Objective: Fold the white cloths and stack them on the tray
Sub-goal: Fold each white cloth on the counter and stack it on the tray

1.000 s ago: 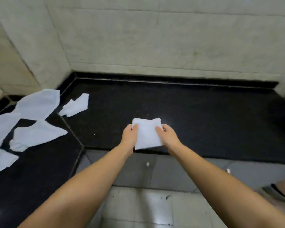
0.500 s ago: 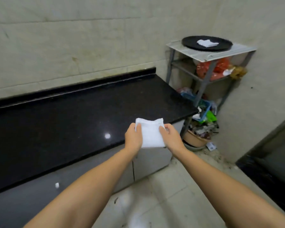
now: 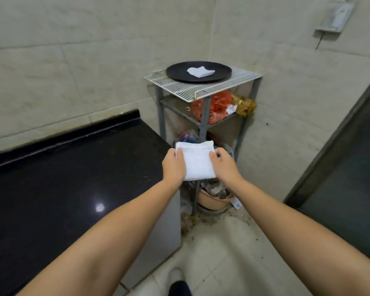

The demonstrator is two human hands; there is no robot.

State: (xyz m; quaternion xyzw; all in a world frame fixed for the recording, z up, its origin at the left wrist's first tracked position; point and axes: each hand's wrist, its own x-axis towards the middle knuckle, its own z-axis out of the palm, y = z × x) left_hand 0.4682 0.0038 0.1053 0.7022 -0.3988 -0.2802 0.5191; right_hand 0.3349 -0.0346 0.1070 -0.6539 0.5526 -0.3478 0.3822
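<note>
1. Nearest the camera, two bare forearms reach forward over a pale tiled floor (image 3: 220, 259), beside the end of a black stone counter (image 3: 68, 178) on the left.
2. At mid-distance the left hand (image 3: 174, 166) and right hand (image 3: 225, 165) hold a folded white cloth (image 3: 198, 162) between them in the air, each pinching one side edge with the thumb on top. The two-sided grip probably keeps the folds from falling open while the cloth is carried.
3. Farther off, in the corner, stands a grey metal rack (image 3: 203, 116); its lower shelves are stuffed with an orange plastic bag (image 3: 214, 107) and other clutter.
4. On the rack's white wire top shelf (image 3: 179, 84) sits a round black tray (image 3: 175, 72), with one folded cloth on it (image 3: 200, 72), near its middle.
5. The held cloth remains well apart from the tray, below and nearer; carrying it there and laying it on the first appears to be the step in hand.
</note>
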